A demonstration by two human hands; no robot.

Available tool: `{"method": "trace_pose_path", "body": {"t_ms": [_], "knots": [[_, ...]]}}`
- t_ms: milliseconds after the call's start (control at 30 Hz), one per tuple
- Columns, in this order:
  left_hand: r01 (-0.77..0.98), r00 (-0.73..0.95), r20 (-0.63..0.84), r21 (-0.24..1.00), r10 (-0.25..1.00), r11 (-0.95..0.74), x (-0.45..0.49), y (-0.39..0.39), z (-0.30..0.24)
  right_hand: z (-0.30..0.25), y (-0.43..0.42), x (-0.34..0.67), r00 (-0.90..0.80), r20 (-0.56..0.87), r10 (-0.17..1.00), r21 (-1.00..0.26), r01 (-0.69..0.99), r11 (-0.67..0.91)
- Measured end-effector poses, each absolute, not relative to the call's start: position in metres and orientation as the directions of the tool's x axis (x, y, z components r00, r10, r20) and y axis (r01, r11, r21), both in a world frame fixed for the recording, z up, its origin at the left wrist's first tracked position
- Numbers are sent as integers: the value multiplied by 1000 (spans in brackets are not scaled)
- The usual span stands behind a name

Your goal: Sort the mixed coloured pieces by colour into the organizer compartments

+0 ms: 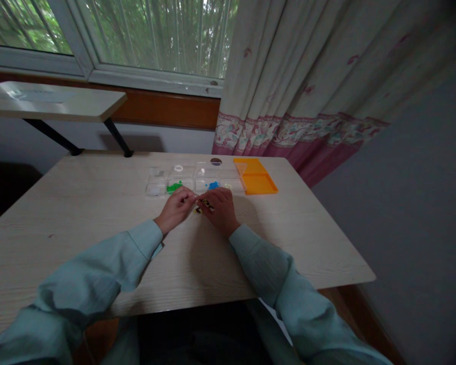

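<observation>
My left hand (177, 209) and my right hand (221, 208) meet over the middle of a pale wooden table (99, 218), fingers pinched together. Between them sits a small yellow-and-black piece (205, 205), held at the fingertips of my right hand; my left fingertips touch its end. Just beyond the hands stands a clear compartment box (192, 178) with green beads (174, 187), blue beads (213, 185) and white beads (155, 190) in separate cells. Its orange lid (255, 176) lies open to the right.
A second light table (49, 101) on black legs stands behind at the left, under a window. A flowered curtain (307, 91) hangs at the back right. The table's right edge drops off to the floor beside a grey wall.
</observation>
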State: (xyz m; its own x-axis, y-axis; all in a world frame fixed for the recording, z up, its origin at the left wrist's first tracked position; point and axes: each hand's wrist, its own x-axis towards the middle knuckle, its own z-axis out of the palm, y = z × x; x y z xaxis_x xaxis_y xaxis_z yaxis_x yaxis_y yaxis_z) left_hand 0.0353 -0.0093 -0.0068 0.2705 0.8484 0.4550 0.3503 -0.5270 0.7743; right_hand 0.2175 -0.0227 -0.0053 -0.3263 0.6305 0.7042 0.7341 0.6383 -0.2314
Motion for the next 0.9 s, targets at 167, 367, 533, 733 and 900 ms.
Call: {"method": "trace_pose_path", "body": {"t_ms": [167,367,533,733,900], "knots": [[345,273,472,766,838,-543,35,-9,-8,-7,-24,217,-343,718,605,-198,733,651],[388,285,508,714,813,-582,33,-9,-9,-5,-20,222,-341,725,598,-186,740,647],[445,279,539,660,795,-605,26,-6,-12,-3,7,266,-145,697,703,-279,848,451],[494,267,540,634,798,-595,22,-2,-16,-12,27,310,127,619,775,-383,910,157],[515,279,522,627,806,-584,22,-1,-18,-21,28,307,87,619,780,-362,914,185]]}}
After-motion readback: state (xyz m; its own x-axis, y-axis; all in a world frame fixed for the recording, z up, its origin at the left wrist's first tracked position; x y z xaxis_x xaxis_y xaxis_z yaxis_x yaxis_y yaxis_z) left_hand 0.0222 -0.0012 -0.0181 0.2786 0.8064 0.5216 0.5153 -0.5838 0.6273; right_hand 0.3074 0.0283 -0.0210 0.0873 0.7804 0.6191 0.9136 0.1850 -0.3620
